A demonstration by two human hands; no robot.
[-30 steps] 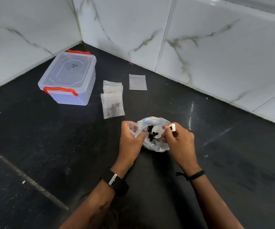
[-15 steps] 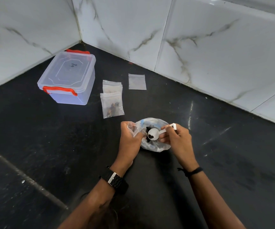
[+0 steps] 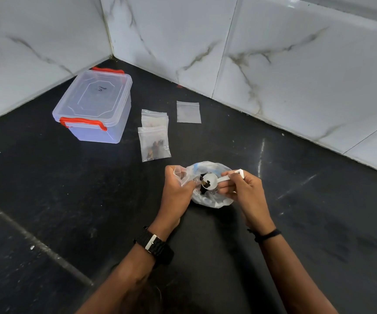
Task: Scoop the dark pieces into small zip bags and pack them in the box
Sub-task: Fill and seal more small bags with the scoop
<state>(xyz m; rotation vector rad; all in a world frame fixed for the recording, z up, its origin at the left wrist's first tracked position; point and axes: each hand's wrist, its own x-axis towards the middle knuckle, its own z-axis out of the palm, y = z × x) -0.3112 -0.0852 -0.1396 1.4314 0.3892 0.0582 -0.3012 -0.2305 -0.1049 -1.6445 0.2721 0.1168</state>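
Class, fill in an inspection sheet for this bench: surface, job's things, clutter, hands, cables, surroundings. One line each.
Surface: dark stone counter, pale specks and smudges.
Job's things: clear lidded box with red latches, closed; two filled zip bags overlapping beside it; one empty zip bag lying flat; large plastic bag of dark pieces; white scoop holding dark pieces.
Clutter: nothing seen.
Hands: left hand holds a small open zip bag; right hand pinches the scoop handle.
Cables: nothing seen.
Surroundings: white marble-look wall tiles meeting in a corner.
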